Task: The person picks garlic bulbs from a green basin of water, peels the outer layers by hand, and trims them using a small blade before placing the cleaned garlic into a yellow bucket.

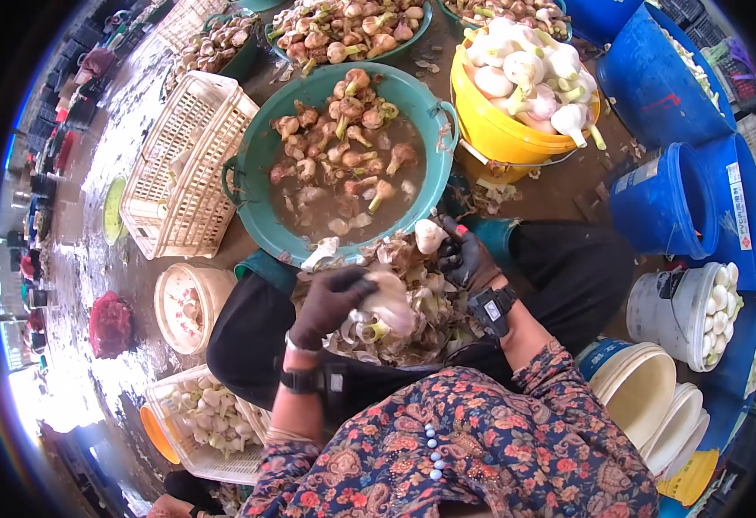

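My left hand (330, 304), in a dark glove, has its fingers curled against a pale pinkish garlic bulb (389, 304) with a short stem, smeared by motion. My right hand (471, 259), also gloved, grips a whitish garlic bulb (430, 236) at its fingertips; a small red spot shows by the fingers, and I cannot make out whether a tool is there. Under both hands, a heap of loose garlic skins (421, 337) fills my lap. Just beyond is a green basin (253, 138) of murky water with brownish, unpeeled garlic bulbs (352, 160) in it.
A yellow bucket (490, 155) heaped with white garlic stands beyond my right hand. White plastic crates (183, 164) stand on the left. Blue buckets (654, 203) and a white bucket (663, 315) of garlic line the right. More basins of unpeeled garlic (343, 30) lie ahead.
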A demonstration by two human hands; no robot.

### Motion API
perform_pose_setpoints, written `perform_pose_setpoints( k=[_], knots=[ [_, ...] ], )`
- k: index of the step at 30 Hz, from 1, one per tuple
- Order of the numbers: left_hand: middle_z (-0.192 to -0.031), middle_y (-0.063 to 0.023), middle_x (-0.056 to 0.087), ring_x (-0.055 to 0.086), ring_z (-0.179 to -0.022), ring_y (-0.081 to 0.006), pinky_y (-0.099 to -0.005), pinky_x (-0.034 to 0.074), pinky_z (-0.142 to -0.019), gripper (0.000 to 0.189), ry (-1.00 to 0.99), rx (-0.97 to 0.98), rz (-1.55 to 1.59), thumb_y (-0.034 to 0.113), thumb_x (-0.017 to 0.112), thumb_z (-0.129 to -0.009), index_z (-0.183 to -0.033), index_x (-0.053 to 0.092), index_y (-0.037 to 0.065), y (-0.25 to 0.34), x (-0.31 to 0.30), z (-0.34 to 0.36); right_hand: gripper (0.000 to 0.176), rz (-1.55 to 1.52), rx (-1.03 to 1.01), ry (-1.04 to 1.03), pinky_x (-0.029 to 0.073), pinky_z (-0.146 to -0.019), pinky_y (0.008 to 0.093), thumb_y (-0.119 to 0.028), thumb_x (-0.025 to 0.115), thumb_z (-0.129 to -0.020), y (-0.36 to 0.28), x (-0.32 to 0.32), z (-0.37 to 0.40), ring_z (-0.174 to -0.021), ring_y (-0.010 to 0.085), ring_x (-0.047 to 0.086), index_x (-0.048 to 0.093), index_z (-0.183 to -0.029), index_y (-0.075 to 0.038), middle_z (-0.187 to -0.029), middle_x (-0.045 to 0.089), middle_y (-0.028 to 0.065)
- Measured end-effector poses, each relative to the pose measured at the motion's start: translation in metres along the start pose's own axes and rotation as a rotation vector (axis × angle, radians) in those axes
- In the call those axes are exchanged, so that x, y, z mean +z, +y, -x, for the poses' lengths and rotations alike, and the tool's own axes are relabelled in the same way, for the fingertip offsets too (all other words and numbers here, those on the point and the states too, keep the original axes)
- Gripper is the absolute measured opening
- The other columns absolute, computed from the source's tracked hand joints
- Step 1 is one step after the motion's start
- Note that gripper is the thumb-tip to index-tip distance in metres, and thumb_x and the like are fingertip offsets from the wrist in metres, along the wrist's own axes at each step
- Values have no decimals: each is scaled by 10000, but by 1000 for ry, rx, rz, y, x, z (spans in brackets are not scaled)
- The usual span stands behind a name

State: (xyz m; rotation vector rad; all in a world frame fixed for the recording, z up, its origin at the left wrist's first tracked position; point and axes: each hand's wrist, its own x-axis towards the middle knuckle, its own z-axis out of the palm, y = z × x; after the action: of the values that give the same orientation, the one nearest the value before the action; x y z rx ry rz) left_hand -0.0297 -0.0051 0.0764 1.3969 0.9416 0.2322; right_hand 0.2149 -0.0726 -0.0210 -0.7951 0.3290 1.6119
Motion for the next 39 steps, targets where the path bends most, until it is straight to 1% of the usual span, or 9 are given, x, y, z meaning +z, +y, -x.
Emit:
perform_pose_setpoints(
  k=[2,6,9,13,25,30,33,36,39],
  knots=[
    [-902,-118,666,618,-797,-145,-273,484,-729,473,-157,168,-604,250,735,-756,-1141,579,25,-19,1,-8,194,22,-10,-50,288,-374,144,-295,548,-907,3,10,1,-458,20,364,588,-926,-106,-590,422,-69],
    [-832,-139,672,632,-708,-144,-272,492,-642,425,239,66,12,289,739,-746,-990,630,-42,-2,23,-37,143,412,-270,167,327,-390,194,-242,653,-837,16,42,21,-458,47,430,594,-811,-114,-604,487,-52],
    [-776,-64,656,579,-642,-85,-236,477,-587,284,244,89,-134,210,679,-812,-951,636,-34,-15,38,-60,123,589,-592,151,396,-496,178,-119,687,-809,30,35,10,-568,24,484,602,-859,-47,-721,587,-20],
    [-718,-77,659,597,-608,-91,-233,479,-555,287,301,105,-118,212,690,-794,-898,646,-52,-18,47,-67,132,719,-653,112,471,-692,226,-88,669,-823,36,46,23,-764,70,548,593,-877,5,-830,619,21],
    [-717,-56,651,606,-596,-98,-219,464,-500,190,301,7,232,144,613,-843,-901,655,-33,-19,53,-58,112,915,-908,20,463,-649,232,-63,671,-811,50,27,8,-752,51,540,610,-879,2,-810,630,25],
    [-684,-65,659,620,-588,-130,-263,475,-506,220,396,-16,85,206,631,-823,-848,664,-10,-44,43,-62,146,468,-429,-55,430,-538,224,-203,634,-853,32,21,15,-626,67,514,619,-877,-59,-700,582,3],
    [-694,-176,627,618,-652,-347,-405,491,-624,280,670,1,-644,312,682,-716,-787,673,42,-108,7,-75,195,73,-163,-132,406,-495,221,-284,605,-869,20,31,22,-567,87,491,618,-900,-92,-650,540,-11],
    [-626,-150,619,614,-580,-286,-378,484,-585,369,287,-231,-843,398,693,-726,-739,676,30,-80,-3,-54,190,-110,-77,-207,391,-486,219,-269,568,-887,14,21,18,-556,75,483,620,-950,-96,-640,519,-26],
    [-591,-66,627,583,-545,-143,-262,479,-532,260,312,-264,-407,288,710,-763,-802,697,32,-53,7,-53,158,532,-355,-41,361,-465,212,-218,562,-868,21,15,6,-542,58,477,634,-881,-79,-623,518,-29]
  ],
)
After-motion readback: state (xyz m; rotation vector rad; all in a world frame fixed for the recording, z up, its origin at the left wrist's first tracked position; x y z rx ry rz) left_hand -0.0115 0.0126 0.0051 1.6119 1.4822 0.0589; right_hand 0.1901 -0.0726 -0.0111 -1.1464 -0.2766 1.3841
